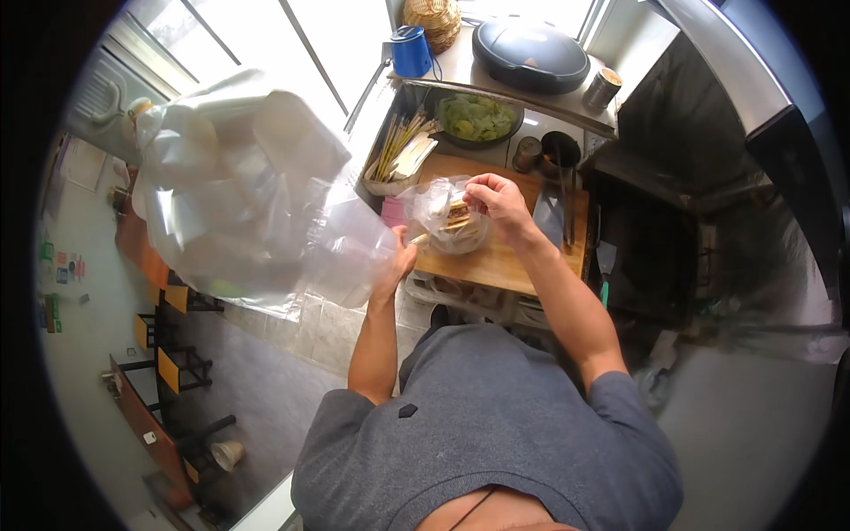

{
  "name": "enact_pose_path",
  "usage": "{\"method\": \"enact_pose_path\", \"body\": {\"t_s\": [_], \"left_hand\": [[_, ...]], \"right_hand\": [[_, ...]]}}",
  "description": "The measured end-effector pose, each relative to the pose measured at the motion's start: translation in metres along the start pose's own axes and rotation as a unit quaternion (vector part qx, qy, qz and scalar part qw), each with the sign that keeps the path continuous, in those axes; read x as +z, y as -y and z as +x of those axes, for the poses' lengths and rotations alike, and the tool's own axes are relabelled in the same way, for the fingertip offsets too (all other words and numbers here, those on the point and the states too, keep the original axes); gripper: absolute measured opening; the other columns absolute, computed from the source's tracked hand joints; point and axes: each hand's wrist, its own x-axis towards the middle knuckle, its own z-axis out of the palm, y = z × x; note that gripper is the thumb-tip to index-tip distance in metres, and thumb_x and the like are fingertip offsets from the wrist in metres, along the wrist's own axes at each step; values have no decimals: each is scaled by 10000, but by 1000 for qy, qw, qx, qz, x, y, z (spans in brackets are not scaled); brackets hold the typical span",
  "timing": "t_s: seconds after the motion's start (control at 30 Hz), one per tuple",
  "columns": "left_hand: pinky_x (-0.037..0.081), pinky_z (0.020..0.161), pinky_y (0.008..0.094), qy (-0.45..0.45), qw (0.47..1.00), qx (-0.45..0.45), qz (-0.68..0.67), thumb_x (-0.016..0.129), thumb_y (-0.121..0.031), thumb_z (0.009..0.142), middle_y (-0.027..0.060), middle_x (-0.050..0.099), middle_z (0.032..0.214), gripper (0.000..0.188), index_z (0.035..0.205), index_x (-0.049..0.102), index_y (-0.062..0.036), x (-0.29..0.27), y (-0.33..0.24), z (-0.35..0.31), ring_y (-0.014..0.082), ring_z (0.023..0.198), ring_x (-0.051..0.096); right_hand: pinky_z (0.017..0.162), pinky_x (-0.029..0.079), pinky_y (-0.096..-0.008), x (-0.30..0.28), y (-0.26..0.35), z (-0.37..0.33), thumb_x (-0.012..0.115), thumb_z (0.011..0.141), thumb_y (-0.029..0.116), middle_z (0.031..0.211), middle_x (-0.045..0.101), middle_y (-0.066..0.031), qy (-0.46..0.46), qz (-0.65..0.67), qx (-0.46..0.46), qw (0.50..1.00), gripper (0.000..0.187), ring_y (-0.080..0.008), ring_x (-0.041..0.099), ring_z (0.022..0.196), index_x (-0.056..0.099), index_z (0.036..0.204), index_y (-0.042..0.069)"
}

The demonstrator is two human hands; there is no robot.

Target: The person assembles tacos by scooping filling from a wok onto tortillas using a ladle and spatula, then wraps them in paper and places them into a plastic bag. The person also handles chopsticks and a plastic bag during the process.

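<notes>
A small clear plastic bag (431, 205) sits on the wooden cutting board (513, 267), with a filled flatbread (458, 215) showing inside it. My right hand (498, 203) is over the bag's right side, thumb and fingertips pinched together at its upper edge. Low on the other side, my left hand (401, 257) has its fingers closed at the bag's left edge; the fingertips are partly hidden. A large clear bag of pale round containers (239, 177) hangs at the left, its lower corner close to my left wrist.
Skewer sticks (400, 149) and a bowl of green leaves (478, 118) stand behind the board. A cleaver (551, 215) lies at its right, near metal cups (528, 154). Further back are a blue container (411, 53) and a dark lidded pan (531, 55). A dark griddle (642, 257) is at the right.
</notes>
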Motion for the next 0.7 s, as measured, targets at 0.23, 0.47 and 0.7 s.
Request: {"method": "enact_pose_path", "body": {"t_s": [0.23,0.47,0.7], "left_hand": [[533,673,292,129,960,3,-250,723,-95,912,38,727,817,159,1010,761,25,30,22,17,115,719,644],[523,720,264,241,929,-66,-273,757,-144,933,0,737,882,180,1061,779,-19,16,42,34,87,780,642],[494,715,245,289,921,-69,-252,701,-160,980,-26,714,873,168,1076,760,-36,-3,15,35,76,775,615]], "right_hand": [[682,486,-228,11,6,3,710,963,143,880,735,-44,-2,6,-10,1000,131,-71,623,748,691,1019,26],[684,484,-229,1,3,5,703,972,149,872,737,-46,-16,26,-11,999,128,-79,631,749,693,1014,29],[741,521,-249,-3,-1,-2,689,982,137,895,742,-59,-13,-9,-5,1000,132,-101,668,800,698,1032,15]]}}
